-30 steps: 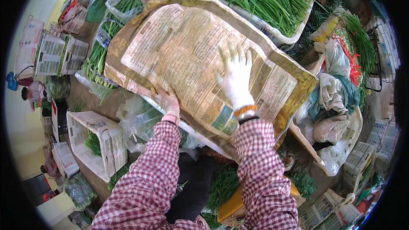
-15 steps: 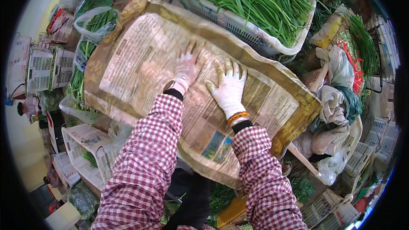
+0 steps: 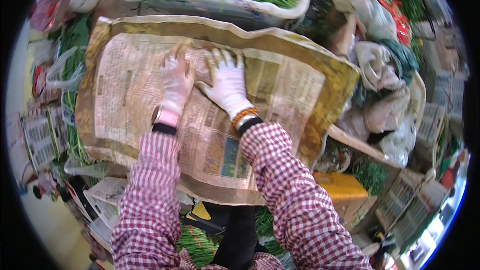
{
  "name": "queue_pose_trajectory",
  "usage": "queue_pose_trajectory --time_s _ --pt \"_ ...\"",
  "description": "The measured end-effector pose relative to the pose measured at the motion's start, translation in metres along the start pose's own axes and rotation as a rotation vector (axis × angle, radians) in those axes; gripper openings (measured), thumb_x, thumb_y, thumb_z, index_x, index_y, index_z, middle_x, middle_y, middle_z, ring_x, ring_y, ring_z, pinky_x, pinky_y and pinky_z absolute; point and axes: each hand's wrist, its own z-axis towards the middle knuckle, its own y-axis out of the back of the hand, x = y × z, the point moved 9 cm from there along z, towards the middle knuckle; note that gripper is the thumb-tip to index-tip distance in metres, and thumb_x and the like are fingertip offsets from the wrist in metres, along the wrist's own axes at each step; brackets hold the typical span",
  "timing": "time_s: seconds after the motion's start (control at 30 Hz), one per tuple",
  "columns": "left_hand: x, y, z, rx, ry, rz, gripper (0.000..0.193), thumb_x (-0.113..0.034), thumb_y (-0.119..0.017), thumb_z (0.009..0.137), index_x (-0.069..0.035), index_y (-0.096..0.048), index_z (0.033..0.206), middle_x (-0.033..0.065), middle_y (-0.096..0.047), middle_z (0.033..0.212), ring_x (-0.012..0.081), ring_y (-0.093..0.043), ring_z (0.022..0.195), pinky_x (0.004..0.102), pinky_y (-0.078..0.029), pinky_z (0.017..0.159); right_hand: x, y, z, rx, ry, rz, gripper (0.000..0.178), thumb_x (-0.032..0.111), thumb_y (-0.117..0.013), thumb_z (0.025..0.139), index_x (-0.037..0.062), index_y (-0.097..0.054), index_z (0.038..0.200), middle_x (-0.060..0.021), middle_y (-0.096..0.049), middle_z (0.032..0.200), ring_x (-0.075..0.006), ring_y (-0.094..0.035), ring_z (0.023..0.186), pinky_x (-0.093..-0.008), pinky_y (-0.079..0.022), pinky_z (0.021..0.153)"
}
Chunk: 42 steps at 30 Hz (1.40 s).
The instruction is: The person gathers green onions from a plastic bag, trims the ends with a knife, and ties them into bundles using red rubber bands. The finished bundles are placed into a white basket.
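Observation:
A brown patterned sheet (image 3: 332, 97), its edges wavy and creased, is spread out before me with a worn newspaper (image 3: 127, 87) on top. Both my hands wear white gloves with soiled fingertips and press on the newspaper near its middle. The fingers of my left hand (image 3: 176, 82) are stretched forward, close together and slightly blurred. Just to the right of it, my right hand (image 3: 227, 82) lies flat with its fingers spread. Neither hand holds anything that I can see.
Beyond the sheet stands a white crate (image 3: 280, 10) full of long green stalks. Bagged greens lie at the left. Crumpled plastic bags (image 3: 385, 112) and a wooden handle (image 3: 357, 144) are at the right. A yellow box (image 3: 342, 186) and bundled greens (image 3: 197, 245) sit below the sheet.
The view has turned, so the sheet appears more level and farther left, with the crate higher up. Both hands stay on the newspaper, and my left hand's fingers have drawn closer together.

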Motion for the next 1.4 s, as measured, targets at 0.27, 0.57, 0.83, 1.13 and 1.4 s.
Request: queue_pose_trajectory --time_s 0.27,0.57,0.83,1.13,1.4 --pt "-0.061 -0.033 -0.063 0.156 0.053 -0.134 0.081 -0.063 -0.039 0.093 -0.009 -0.032 0.152 0.0149 -0.03 0.157 0.032 -0.029 0.143 0.0477 -0.016 0.118 -0.004 0.037 -0.017 0.174 0.022 -0.069 0.045 0.014 -0.061 0.079 0.0008 -0.063 0.122 -0.0144 -0.054 0.136 -0.0289 -0.043 0.134 -0.0474 -0.026 0.118" --pt "-0.099 -0.008 -0.055 0.013 -0.2 0.062 0.075 -0.029 -0.065 0.086 -0.019 -0.032 0.153 0.0067 -0.034 0.154 0.029 -0.034 0.14 0.0505 -0.021 0.117 -0.095 0.223 -0.231 -0.395 -0.948 0.304 0.05 0.007 -0.076 0.076 0.0009 -0.06 0.123 -0.019 -0.065 0.11 -0.0366 -0.064 0.099 -0.0415 -0.052 0.087" --pt "-0.288 -0.005 -0.011 -0.021 -0.638 -0.141 0.086 -0.008 -0.075 0.072 -0.025 -0.038 0.148 0.0083 -0.04 0.147 0.0242 -0.041 0.135 0.0435 -0.028 0.117 -0.093 0.2 -0.236 -0.45 -0.71 0.0 0.028 0.014 -0.07 0.079 0.0046 -0.062 0.105 -0.0138 -0.059 0.1 -0.034 -0.056 0.09 -0.0445 -0.045 0.077" --pt "-0.294 -0.075 -0.034 0.189 -0.559 -0.106 0.067 -0.033 -0.075 0.076 -0.016 -0.052 0.136 0.013 -0.053 0.134 0.0316 -0.049 0.125 0.049 -0.032 0.107 -0.09 0.224 -0.238 -0.568 -0.686 -0.007 0.04 0.008 -0.071 0.076 0.0085 -0.065 0.115 -0.0116 -0.06 0.1 -0.0321 -0.057 0.093 -0.043 -0.045 0.079" --pt "-0.325 -0.09 -0.003 0.383 -0.537 -0.104 0.071 -0.042 -0.07 0.082 -0.016 -0.045 0.144 0.0175 -0.059 0.104 0.0321 -0.058 0.099 0.0528 -0.044 0.089 -0.082 0.194 -0.229 -0.231 -0.827 0.149 0.046 0.021 -0.067 0.081 0.0061 -0.059 0.123 -0.0155 -0.06 0.101 -0.033 -0.06 0.086 -0.0429 -0.048 0.076"
